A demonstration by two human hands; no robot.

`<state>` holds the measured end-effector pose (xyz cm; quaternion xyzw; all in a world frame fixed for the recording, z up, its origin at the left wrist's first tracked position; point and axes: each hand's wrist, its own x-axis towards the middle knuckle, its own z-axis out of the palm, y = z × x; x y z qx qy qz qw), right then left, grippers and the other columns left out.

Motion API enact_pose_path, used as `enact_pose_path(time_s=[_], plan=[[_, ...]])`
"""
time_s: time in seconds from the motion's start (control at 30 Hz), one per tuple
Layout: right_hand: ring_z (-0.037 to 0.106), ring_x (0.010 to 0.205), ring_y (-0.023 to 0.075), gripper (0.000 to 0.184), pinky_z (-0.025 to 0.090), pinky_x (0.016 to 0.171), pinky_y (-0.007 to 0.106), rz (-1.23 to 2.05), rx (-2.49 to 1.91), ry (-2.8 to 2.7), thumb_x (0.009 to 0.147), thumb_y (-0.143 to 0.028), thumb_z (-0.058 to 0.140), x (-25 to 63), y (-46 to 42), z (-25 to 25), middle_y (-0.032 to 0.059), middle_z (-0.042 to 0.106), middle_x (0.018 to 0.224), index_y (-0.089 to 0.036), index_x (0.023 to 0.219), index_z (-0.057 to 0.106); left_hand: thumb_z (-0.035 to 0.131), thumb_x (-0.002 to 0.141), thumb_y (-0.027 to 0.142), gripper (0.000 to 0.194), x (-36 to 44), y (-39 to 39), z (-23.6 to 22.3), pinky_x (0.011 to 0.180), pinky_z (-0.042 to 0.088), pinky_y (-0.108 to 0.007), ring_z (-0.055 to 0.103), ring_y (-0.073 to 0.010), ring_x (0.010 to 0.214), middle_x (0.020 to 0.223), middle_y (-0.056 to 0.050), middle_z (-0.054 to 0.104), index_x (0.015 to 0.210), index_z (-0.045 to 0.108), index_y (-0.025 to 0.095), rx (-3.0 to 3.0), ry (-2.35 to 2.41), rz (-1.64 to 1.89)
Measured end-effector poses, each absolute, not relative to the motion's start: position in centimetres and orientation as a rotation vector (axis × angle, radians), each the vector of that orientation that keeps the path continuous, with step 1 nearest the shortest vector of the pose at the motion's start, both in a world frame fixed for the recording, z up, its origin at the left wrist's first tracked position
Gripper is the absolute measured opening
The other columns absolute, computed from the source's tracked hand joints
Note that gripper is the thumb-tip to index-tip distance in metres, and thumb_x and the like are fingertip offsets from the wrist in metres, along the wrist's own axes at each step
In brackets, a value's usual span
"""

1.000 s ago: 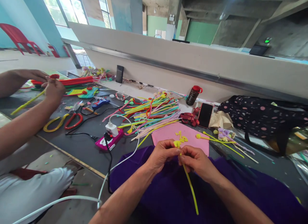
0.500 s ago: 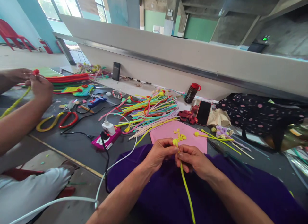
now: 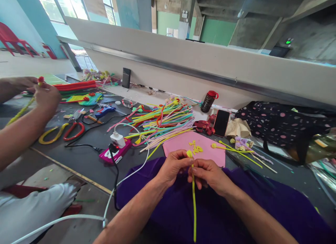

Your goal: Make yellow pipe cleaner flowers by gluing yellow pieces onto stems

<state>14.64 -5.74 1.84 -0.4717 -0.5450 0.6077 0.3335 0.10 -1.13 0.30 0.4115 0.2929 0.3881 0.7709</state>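
A yellow-green pipe cleaner (image 3: pixel 194 205) hangs down over my purple lap, with a small curled yellow tip (image 3: pixel 189 153) at its top. My left hand (image 3: pixel 174 167) pinches that tip between thumb and fingers. My right hand (image 3: pixel 208 174) is closed around the stem just below. Right behind my hands lies a pink foam sheet (image 3: pixel 183 142) with small yellow pieces (image 3: pixel 196 148) on it. A finished yellow-tipped stem (image 3: pixel 233 152) rests to its right.
A heap of coloured pipe cleaners (image 3: pixel 162 121) covers the middle of the dark table. A pink power strip (image 3: pixel 117 153) with a white charger, scissors (image 3: pixel 61 132), a red-capped bottle (image 3: pixel 208 101), a phone (image 3: pixel 221 122) and a dotted bag (image 3: pixel 283 127) lie around. Another person's hands (image 3: pixel 46 95) work at left.
The stem's lower end has swung left and now hangs nearly straight down. My hands shifted slightly left. The other person's hands moved a little further left.
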Motion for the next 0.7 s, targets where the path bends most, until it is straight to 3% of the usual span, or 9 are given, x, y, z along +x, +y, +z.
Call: enact_pose_path(time_s=[0.13,0.33,0.7], plan=[[0.051,0.041,0.0059,0.022,0.028,0.036,0.016,1.534,-1.271,-1.558,0.081,-0.033,0.05,15.3,-5.7,1.9,0.0017,0.064,0.069,-0.014,0.075,0.057,0.07,0.062,0.025,0.019,0.1,-1.1,0.3,0.037,0.022,-0.016,0.038,-0.0028,0.039,0.051,0.003,0.053,0.064,0.056,0.013,0.927,0.649,0.86],[0.053,0.05,0.0089,0.015,0.041,0.049,0.021,1.304,-1.373,-1.688,0.074,-0.028,0.059,17.7,-5.2,3.4,-0.0009,0.061,0.067,-0.016,0.082,0.064,0.068,0.065,0.027,0.018,0.3,-1.3,0.4,0.035,0.02,-0.016,0.038,-0.0026,0.035,0.056,0.0,0.061,0.068,0.055,0.013,1.016,0.652,0.773],[0.054,0.053,0.0104,0.017,0.044,0.051,0.023,1.145,-1.276,-1.517,0.07,-0.026,0.065,18.1,-4.7,4.0,-0.0006,0.061,0.066,-0.017,0.084,0.062,0.072,0.06,0.03,0.023,0.6,-1.4,0.2,0.036,0.014,-0.017,0.028,-0.0008,0.034,0.05,0.002,0.057,0.065,0.057,0.013,1.088,0.702,0.755]])
